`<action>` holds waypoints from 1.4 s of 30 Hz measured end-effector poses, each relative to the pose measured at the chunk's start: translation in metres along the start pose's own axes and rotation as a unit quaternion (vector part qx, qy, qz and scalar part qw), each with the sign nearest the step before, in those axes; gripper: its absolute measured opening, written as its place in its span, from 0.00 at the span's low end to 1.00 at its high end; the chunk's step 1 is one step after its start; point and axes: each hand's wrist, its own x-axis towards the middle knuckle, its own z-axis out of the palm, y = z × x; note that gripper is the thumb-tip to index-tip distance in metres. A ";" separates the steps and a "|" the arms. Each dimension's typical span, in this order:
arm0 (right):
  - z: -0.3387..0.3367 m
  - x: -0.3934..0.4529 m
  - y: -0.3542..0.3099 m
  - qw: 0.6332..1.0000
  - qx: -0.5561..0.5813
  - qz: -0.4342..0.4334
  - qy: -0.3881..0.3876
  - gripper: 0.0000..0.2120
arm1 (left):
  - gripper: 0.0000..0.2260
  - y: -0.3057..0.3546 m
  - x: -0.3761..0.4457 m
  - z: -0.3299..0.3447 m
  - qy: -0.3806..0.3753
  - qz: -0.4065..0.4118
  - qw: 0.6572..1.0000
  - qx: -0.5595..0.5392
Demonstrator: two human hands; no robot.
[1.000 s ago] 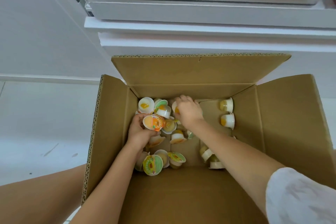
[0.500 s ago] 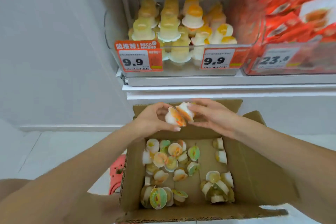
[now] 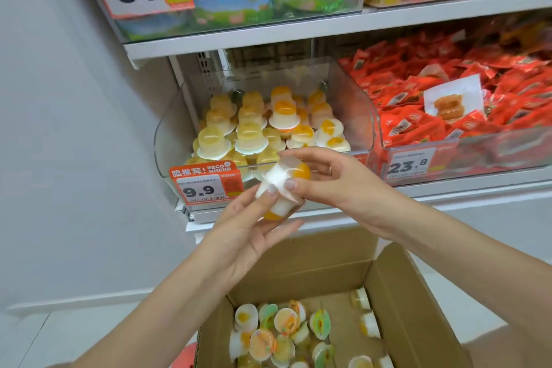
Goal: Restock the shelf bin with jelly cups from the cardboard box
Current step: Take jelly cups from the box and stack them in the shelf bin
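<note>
With your left hand point(image 3: 248, 230) and right hand point(image 3: 337, 179) fingers curled round two jelly cups point(image 3: 280, 188) just before the shelf bin point(image 3: 352, 92), lift them over its front lip beyond your fingertips, then release gently.

White wall point(image 3: 74, 158) left; pale tiled floor point(image 3: 89, 334); white shelving point(image 3: 328, 27) ahead.

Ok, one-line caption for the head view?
Both hands, left hand and right hand, lift white-and-orange jelly cups toward the clear plastic shelf bin.
</note>
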 end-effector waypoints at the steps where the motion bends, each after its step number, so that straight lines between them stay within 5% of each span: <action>1: -0.003 0.002 -0.002 0.999 -0.029 -0.015 -0.009 0.20 | 0.28 0.000 0.003 0.000 -0.011 -0.010 0.999 -0.046; 13: -0.023 0.008 -0.008 0.969 -0.181 -0.018 -0.166 0.33 | 0.35 0.001 0.008 0.009 -0.036 -0.117 0.986 -0.118; 17: -0.021 0.004 -0.010 0.973 -0.195 -0.044 -0.118 0.29 | 0.39 0.005 0.007 0.008 -0.057 -0.129 0.984 -0.111; 22: -0.016 0.004 -0.015 0.959 -0.252 -0.070 -0.108 0.25 | 0.29 0.006 0.003 0.009 -0.047 -0.132 0.984 -0.110; 25: -0.018 0.015 -0.018 0.961 -0.257 -0.099 -0.011 0.23 | 0.23 0.019 0.000 0.014 0.005 -0.076 0.994 0.078; 26: -0.023 0.023 -0.022 0.960 -0.258 -0.101 0.033 0.23 | 0.21 0.025 0.001 0.011 0.049 -0.017 0.976 0.211; 28: -0.037 0.046 -0.035 0.943 -0.305 -0.092 0.095 0.25 | 0.15 0.036 0.003 -0.003 0.136 0.122 0.874 0.450; 30: -0.045 0.073 -0.049 0.905 -0.406 -0.075 0.101 0.25 | 0.09 0.044 0.008 -0.020 0.149 0.153 0.810 0.546; 36: -0.030 0.124 -0.038 0.814 -0.579 -0.042 0.028 0.28 | 0.05 0.050 0.024 -0.043 0.155 0.122 0.765 0.613; 42: -0.029 0.136 -0.023 0.799 -0.601 -0.019 0.017 0.24 | 0.06 0.049 0.027 -0.043 0.162 0.131 0.767 0.606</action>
